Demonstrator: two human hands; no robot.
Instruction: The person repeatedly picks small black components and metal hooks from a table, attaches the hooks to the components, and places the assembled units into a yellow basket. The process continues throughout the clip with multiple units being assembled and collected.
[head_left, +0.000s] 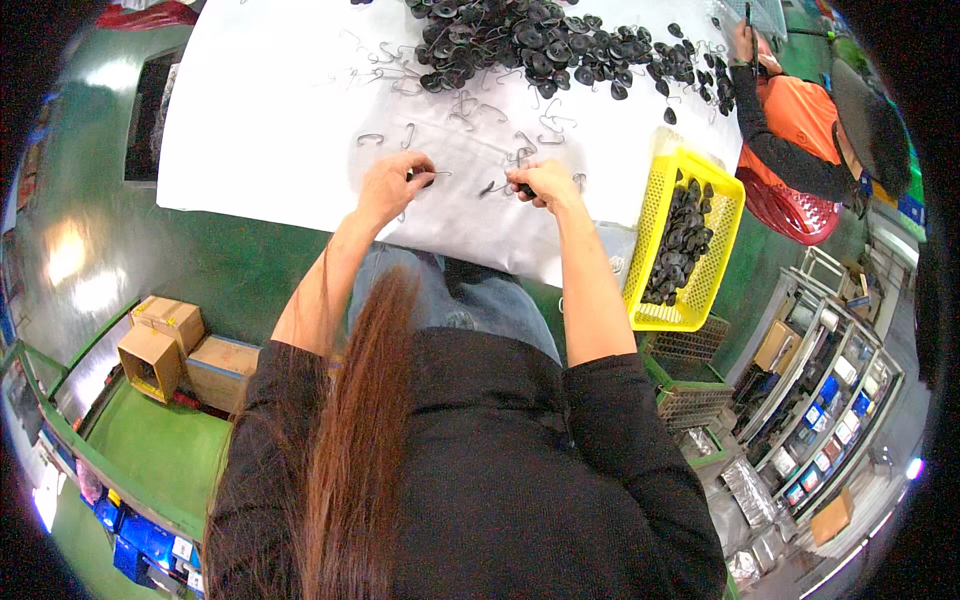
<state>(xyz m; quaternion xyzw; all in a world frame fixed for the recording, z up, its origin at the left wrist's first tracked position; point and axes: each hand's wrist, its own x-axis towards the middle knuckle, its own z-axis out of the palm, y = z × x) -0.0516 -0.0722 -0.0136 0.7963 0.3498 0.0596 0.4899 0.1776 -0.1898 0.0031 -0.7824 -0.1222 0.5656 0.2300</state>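
Your hair (360, 450) hangs nearest; your left grip (395, 185) pinches a black piece (424, 179), your right grip (548, 184) another piece (527, 190); a basket (668, 318) stands right.

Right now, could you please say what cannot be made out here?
Head: dark piece in left hand, partly hidden by its grip.
Head: dark object in right hand, likewise.
Head: far end of black pile, cut by picture's top edge.
Head: floor of yellow basket, mostly beneath black pieces.
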